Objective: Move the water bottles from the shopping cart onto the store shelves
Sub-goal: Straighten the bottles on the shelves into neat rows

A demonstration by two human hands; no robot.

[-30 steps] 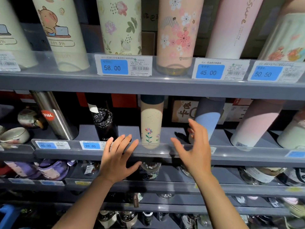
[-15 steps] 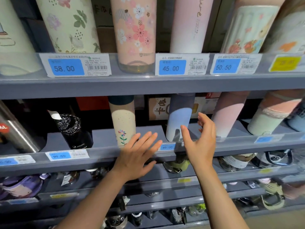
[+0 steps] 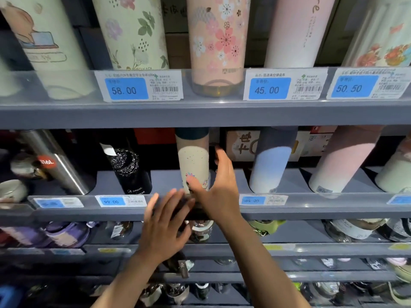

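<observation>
A cream bottle with a dark cap and a small flower print (image 3: 194,161) stands on the middle shelf (image 3: 311,206). My right hand (image 3: 219,185) is raised beside it on its right, fingers straight, thumb near the bottle's base. My left hand (image 3: 165,223) hovers in front of the shelf's front rail just below that bottle, fingers spread and holding nothing. A blue-and-grey bottle (image 3: 272,161) stands to the right, a black Pepsi bottle (image 3: 129,170) to the left. The shopping cart is out of view.
The top shelf (image 3: 200,112) carries floral and pink bottles behind price tags reading 58.00, 45.00 and 50.50. A steel flask (image 3: 57,161) and a pink bottle (image 3: 342,158) flank the middle row. Lower shelves hold glass bottles and purple items.
Both hands have shifted left, from by the blue-and-grey bottle to the cream flower bottle. The right hand now sits beside that bottle and the left below it. The view swung back left.
</observation>
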